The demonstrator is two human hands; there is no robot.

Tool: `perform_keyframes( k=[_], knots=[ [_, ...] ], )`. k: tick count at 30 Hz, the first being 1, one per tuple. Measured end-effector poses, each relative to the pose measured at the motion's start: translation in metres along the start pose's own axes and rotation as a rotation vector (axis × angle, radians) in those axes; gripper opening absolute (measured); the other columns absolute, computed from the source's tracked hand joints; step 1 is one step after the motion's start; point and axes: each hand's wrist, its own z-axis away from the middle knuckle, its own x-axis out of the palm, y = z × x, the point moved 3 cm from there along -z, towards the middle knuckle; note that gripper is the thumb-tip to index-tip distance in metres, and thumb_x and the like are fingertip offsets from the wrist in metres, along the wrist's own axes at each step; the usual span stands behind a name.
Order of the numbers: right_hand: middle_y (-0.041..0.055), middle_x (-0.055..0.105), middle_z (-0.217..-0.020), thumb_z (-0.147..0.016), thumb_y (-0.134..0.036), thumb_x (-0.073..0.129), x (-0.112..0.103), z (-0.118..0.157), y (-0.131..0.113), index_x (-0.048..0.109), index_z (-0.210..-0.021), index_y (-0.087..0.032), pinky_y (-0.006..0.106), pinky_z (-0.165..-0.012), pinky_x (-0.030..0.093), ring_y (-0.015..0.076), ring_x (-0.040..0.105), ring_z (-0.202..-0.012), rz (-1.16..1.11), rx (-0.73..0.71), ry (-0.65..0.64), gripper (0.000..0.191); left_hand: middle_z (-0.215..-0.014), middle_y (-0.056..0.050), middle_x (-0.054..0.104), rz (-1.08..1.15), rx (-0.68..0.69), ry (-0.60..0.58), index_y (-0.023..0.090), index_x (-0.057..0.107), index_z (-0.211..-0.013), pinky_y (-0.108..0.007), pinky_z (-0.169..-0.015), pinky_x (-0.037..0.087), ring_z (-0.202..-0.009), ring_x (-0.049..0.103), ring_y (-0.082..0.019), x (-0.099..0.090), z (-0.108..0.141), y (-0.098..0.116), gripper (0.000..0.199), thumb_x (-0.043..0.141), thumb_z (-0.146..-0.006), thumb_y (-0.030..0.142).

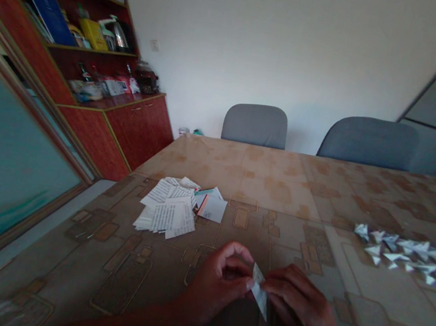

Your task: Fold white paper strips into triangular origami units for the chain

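A small folded paper sits between the two hands, just above the table. Its long axis slants, the far tip leaning to the left and the near tip pointing right and toward the person. Neither hand is clearly nearer, as both touch it: the left hand pinches its left edge between thumb and fingers, while the right hand has curled fingertips against its right side; its thumb is hidden, so whether it pinches too I cannot tell. Left of the folded paper and farther off lies a loose pile of printed paper slips; well to its right and farther off are rows of folded paper pieces. Beyond it, past the table, stand two grey chairs.
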Motion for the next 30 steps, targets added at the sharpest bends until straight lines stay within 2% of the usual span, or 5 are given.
perform_keyframes(
  k=[3, 9, 14, 19, 30],
  knots=[
    [0.0048, 0.066, -0.081, -0.097, -0.021, 0.049, -0.001, 0.001, 0.000, 0.062, -0.093, -0.020, 0.023, -0.062, 0.051, 0.0158, 0.063, -0.073, -0.003, -0.007, 0.033, 0.015, -0.075, -0.001, 0.066, -0.140, 0.109, 0.009, 0.016, 0.063, -0.079, -0.022, -0.067, 0.046, -0.071, 0.062, -0.013, 0.002, 0.004, 0.002, 0.005, 0.064, -0.074, 0.014],
    [0.0030, 0.065, -0.079, -0.093, -0.013, 0.052, -0.003, 0.001, -0.003, 0.061, -0.095, -0.022, 0.022, -0.061, 0.051, 0.0151, 0.063, -0.071, -0.009, 0.020, 0.056, 0.013, -0.075, -0.003, 0.071, -0.437, 0.294, 0.049, 0.014, 0.072, -0.081, -0.022, -0.067, 0.048, -0.069, 0.065, -0.014, 0.004, 0.008, 0.002, 0.018, 0.062, -0.070, 0.003],
    [0.0023, 0.064, -0.079, -0.090, -0.009, 0.055, -0.003, 0.001, -0.007, 0.060, -0.093, -0.022, 0.022, -0.060, 0.051, 0.0150, 0.062, -0.070, -0.037, 0.048, 0.056, 0.014, -0.072, -0.003, 0.073, -0.442, 0.429, 0.041, 0.015, 0.073, -0.077, -0.019, -0.066, 0.048, -0.066, 0.066, -0.013, 0.005, 0.010, 0.008, 0.010, 0.075, -0.069, 0.008],
    [0.0017, 0.063, -0.077, -0.088, -0.008, 0.056, -0.005, 0.001, -0.012, 0.061, -0.092, -0.022, 0.022, -0.059, 0.050, 0.0146, 0.062, -0.069, -0.028, 0.058, 0.079, 0.016, -0.070, -0.003, 0.072, -0.452, 0.554, 0.065, 0.015, 0.073, -0.081, -0.019, -0.063, 0.049, -0.063, 0.066, -0.013, 0.004, 0.012, 0.011, 0.014, 0.075, -0.070, 0.006],
    [0.0023, 0.064, -0.077, -0.087, -0.004, 0.053, -0.010, -0.004, -0.024, 0.062, -0.094, -0.022, 0.022, -0.059, 0.051, 0.0146, 0.062, -0.069, -0.028, 0.008, 0.108, 0.022, -0.075, -0.009, 0.074, -0.403, 0.666, 0.043, 0.014, 0.073, -0.078, -0.023, -0.066, 0.053, -0.070, 0.070, -0.017, 0.005, 0.016, 0.017, 0.009, 0.072, -0.074, 0.005]
  ],
)
